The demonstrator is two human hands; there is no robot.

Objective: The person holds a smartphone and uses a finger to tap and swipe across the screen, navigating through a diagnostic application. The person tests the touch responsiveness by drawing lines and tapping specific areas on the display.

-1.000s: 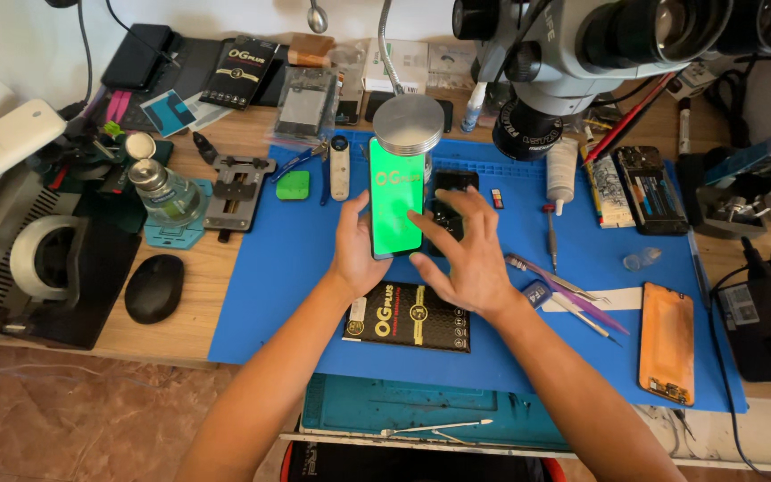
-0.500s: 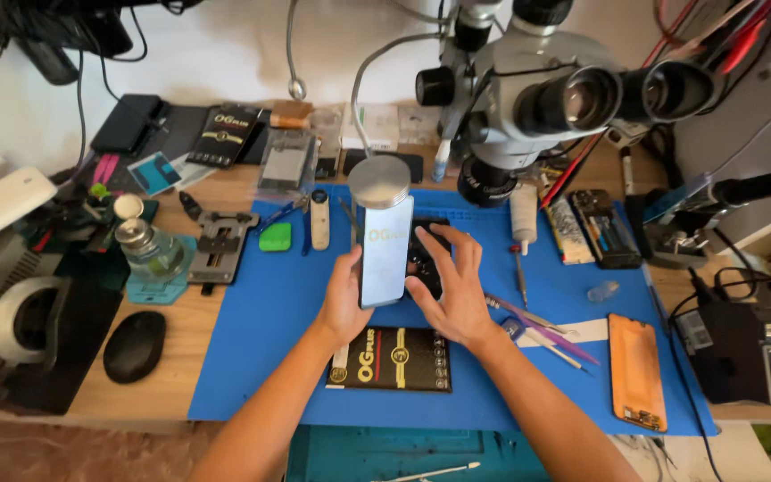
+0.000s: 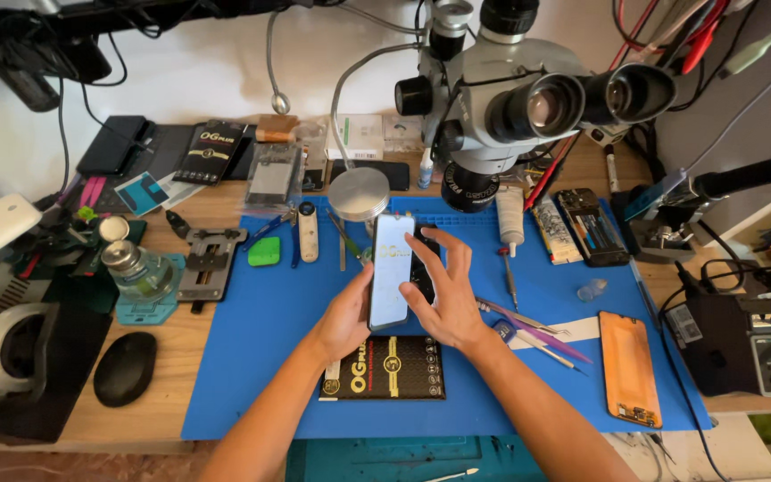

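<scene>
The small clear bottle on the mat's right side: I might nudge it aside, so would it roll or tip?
The small clear bottle seems to lie on its side, so it would probably roll rather than tip. It looks light, likely plastic, and easy to shift. The blue mat may slow it.

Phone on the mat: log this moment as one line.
left hand: holds phone | right hand: fingers on phone edge | screen: lit, pale | under: blue mat

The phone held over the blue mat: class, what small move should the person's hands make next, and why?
Probably slide the right hand fingertips down the phone screen, pressing evenly. The left hand steadies the phone by its left edge above the blue mat, the right fingers lie across its right side, and the black packet lies just below.
</scene>
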